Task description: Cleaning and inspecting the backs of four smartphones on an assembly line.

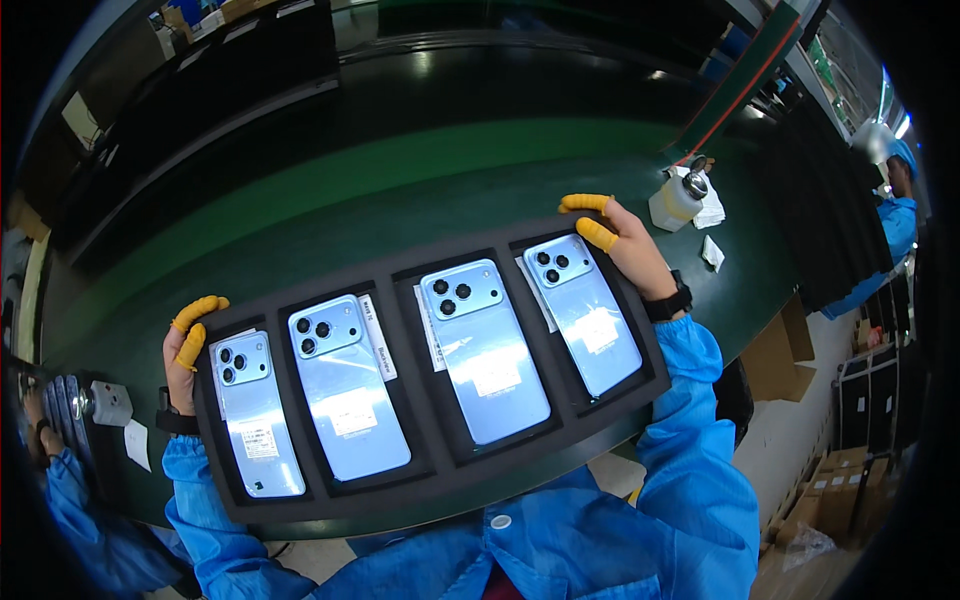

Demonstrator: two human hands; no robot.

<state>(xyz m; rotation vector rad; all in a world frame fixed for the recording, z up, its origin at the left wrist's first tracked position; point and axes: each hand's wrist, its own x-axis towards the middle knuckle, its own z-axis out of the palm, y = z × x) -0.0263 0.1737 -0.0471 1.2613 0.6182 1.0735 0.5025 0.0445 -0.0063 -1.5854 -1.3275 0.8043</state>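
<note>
A black foam tray point(375, 284) is held between my two hands, tilted with its right end farther from me. Several light-blue smartphones lie in its slots, camera side up: one at the left end point(262, 410), a second point(345, 385), a third point(480, 350) and one at the right end point(590, 340). White labels sit on their backs, and paper strips show beside them. My left hand point(188, 345), in yellow finger cots, grips the tray's far left corner. My right hand point(620, 240), with the same cots, grips the far right corner. Each wrist wears a black band.
Beneath the tray is a green-topped workbench point(400, 235). A pump bottle point(678, 200) and white wipes point(711, 205) stand at the right. Black trays point(765, 220) are stacked beyond, near a co-worker in blue point(900, 220). Another person's sleeve point(75, 510) and phones point(70, 405) are at left.
</note>
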